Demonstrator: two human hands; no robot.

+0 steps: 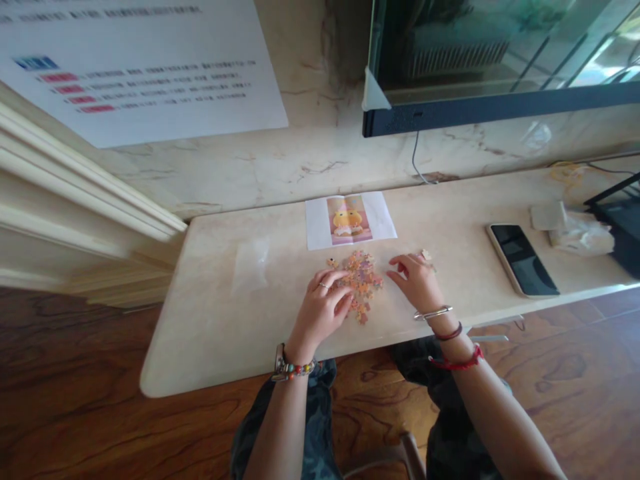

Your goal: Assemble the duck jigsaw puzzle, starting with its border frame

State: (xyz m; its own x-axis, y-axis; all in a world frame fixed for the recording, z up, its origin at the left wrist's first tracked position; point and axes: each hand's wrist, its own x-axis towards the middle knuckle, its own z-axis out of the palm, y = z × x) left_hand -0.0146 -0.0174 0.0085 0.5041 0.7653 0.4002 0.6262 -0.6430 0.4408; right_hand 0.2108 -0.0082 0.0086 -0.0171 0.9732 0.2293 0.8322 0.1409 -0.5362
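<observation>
A heap of small jigsaw puzzle pieces (361, 273) in pink, orange and yellow lies on the pale tabletop. My left hand (320, 310) reaches over the heap's left side, its fingers bent and the thumb apart from them. Just right of the heap is my right hand (419, 280), with thumb and index finger apart and nothing visible between them. A few pale pieces (426, 255) lie beside its knuckles. Behind the heap rests a creased paper sheet (317, 223) with a printed picture of a yellow cartoon figure (349, 219).
A clear plastic bag (251, 265) lies to the left. A phone (523, 260) is at the right, with a plastic-wrapped pack (583, 233) beyond it. Above the table hangs a dark-framed screen (500, 107), and a cable (415, 160) runs down the wall.
</observation>
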